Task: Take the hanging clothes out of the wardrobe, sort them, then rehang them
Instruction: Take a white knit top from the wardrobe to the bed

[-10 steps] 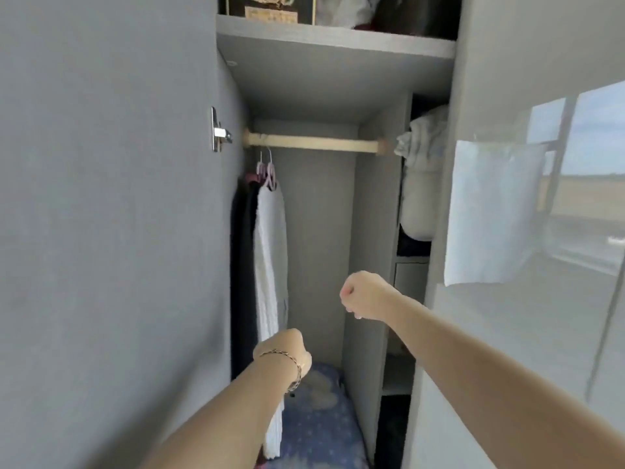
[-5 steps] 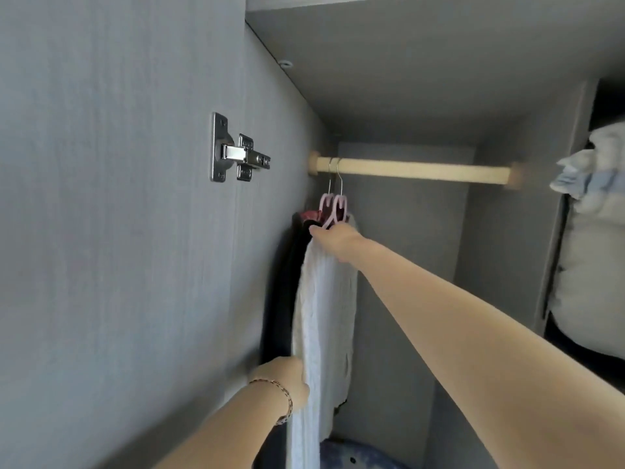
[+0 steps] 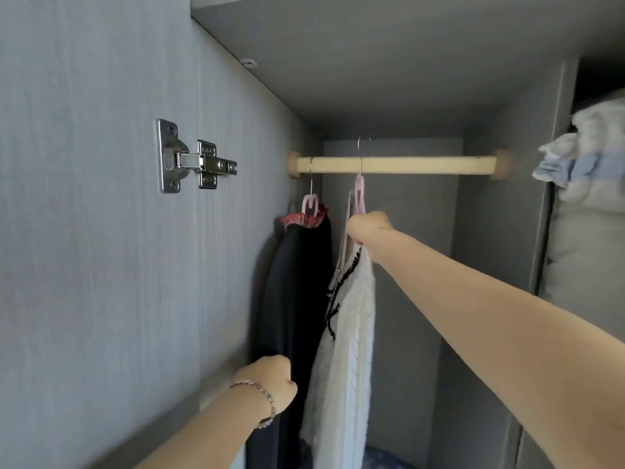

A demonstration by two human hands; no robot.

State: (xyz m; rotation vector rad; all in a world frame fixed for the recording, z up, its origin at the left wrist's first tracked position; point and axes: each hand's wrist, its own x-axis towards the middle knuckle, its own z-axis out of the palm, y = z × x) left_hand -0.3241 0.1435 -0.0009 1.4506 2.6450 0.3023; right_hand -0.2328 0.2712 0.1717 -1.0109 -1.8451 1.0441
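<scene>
Inside the grey wardrobe a pale wooden rail (image 3: 422, 165) spans the compartment. A white knitted garment with black trim (image 3: 348, 336) hangs from a pink hanger (image 3: 359, 194). My right hand (image 3: 367, 230) is closed on that hanger just below its neck, and the metal hook rises above the rail. At the rail's left end, a dark garment with a red checked collar (image 3: 297, 286) hangs on a second pink hanger (image 3: 310, 204). Lower down, my left hand (image 3: 270, 384), wearing a bracelet, is closed at the edge of the dark garment; whether it grips the cloth I cannot tell.
The wardrobe's left side panel (image 3: 101, 231) carries a metal door hinge (image 3: 192, 160). A shelf underside (image 3: 372, 62) is close above the rail. Folded white and blue linens (image 3: 581, 164) are stacked in the right compartment. Blue patterned fabric (image 3: 385, 460) lies at the bottom.
My right hand has moved the white garment's hanger rightward along the rail, away from the dark garment, and lifted its hook above the rail. I have come closer to the wardrobe.
</scene>
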